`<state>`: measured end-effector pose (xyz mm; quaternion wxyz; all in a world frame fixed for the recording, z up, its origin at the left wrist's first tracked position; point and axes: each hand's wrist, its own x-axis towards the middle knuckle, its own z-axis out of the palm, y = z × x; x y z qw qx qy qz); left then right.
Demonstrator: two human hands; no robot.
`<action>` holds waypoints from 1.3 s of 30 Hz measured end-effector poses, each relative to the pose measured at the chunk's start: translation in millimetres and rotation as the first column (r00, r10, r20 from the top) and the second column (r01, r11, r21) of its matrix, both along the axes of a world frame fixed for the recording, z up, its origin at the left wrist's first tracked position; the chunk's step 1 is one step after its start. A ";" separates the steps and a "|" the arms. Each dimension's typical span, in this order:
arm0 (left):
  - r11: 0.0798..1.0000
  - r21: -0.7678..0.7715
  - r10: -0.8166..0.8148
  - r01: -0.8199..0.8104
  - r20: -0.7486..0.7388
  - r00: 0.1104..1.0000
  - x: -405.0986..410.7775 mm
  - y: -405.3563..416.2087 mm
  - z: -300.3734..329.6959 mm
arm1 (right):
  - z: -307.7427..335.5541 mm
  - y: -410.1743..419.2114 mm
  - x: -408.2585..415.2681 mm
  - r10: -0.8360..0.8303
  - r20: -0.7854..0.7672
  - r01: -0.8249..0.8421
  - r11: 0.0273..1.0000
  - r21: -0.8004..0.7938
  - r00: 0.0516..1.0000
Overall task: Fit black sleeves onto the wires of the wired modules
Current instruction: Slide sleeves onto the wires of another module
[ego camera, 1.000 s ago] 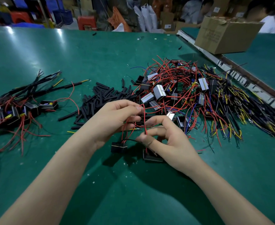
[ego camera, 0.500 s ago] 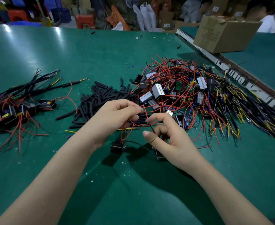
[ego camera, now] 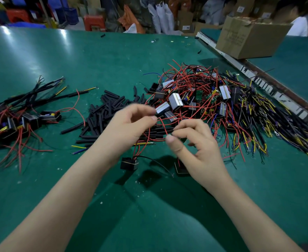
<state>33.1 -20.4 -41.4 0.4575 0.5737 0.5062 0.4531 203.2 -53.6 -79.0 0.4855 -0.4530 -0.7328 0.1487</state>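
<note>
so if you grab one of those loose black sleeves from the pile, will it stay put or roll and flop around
Probably light: the black sleeves are short, thin tubes lying heaped on the green table. Being round, one may roll when nudged on that smooth, shiny surface. They lie mostly straight in the pile, so likely fairly stiff at that length, though soft enough to squash when pinched.

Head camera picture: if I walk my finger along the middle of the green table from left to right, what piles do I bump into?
Bundle of sleeved modules → pile of loose black sleeves → red-wired module tangle → heap of yellow and black wires. The hands sit nearer, in front of the middle piles.
</note>
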 end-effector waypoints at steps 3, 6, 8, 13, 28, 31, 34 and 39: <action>0.950 0.311 0.047 -0.037 -0.025 0.999 -4.2 -5.6 11.6 | 4.0 1.9 4.2 -0.024 -0.143 0.008 0.994 -0.113 0.989; 0.887 0.275 -0.360 0.372 -0.095 0.928 -17.1 -16.1 24.2 | 4.8 3.1 2.1 0.009 -0.251 -0.064 0.975 -0.213 0.968; 0.772 0.180 -0.546 0.610 -0.303 0.781 -23.0 -18.3 26.2 | 3.5 2.8 0.1 0.023 -0.312 -0.111 0.957 -0.268 0.950; 0.727 0.071 -0.583 0.683 -0.460 0.669 -24.0 -13.0 19.7 | 5.4 3.6 0.9 0.022 -0.394 -0.140 0.951 -0.274 0.919; 0.948 0.182 -0.218 0.260 -0.224 0.950 -2.5 -6.5 0.9 | 4.7 3.1 2.8 0.094 -0.376 -0.196 0.950 -0.243 0.922; 0.952 0.204 -0.186 0.230 -0.211 0.960 0.7 -7.3 -0.3 | 5.1 2.0 3.3 0.101 -0.374 -0.197 0.954 -0.227 0.922; 0.951 0.227 -0.169 0.210 -0.189 0.967 3.1 -7.8 -1.4 | 5.7 0.8 2.8 0.118 -0.377 -0.210 0.954 -0.214 0.919; 0.956 0.215 -0.174 0.198 -0.129 0.976 7.6 -9.8 -2.2 | 6.2 0.3 1.3 0.123 -0.422 -0.233 0.947 -0.221 0.898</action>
